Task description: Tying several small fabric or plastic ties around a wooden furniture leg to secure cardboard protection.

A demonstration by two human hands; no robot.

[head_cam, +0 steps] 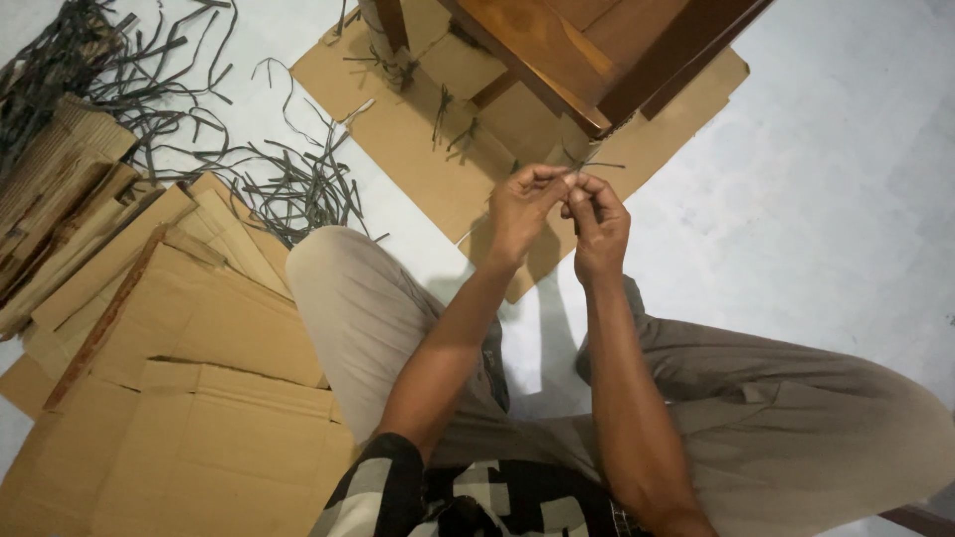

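Seated on a pale smooth floor (816,229), legs in khaki trousers (358,298) spread apart, both bare forearms reaching forward and meeting just ahead of the knees. Left hand (522,211) curled nearly closed, thumb and forefinger pinched on a thin dark grey strip of strapping (597,165); right hand (597,224) likewise curled tight, fingertips pressed against the left hand's and gripping the same strip, a short end of which pokes out sideways to the right above the knuckles. Strip held in the air over the near edge of a flat brown cardboard sheet (418,139) spread on the floor, just below the corner of a brown varnished wooden furniture piece (557,50) standing on that sheet. More short grey strip pieces lying on the cardboard sheet beside the furniture legs. Toward the far left corner of the floor, a loose tangled heap of long dark grey strips (199,129), trailing down to the left knee. Along the left edge, a stack of flattened brown cardboard boxes (179,378), overlapping one another, touching the left trouser leg; farther up the left edge, a bundle of corrugated cardboard pieces (50,189) showing their ribbed sides. At the bottom edge, a black and pale checked shirt (468,502) over the waist. Right of the hands, bare floor, with a dark wooden edge just visible in the bottom right corner.
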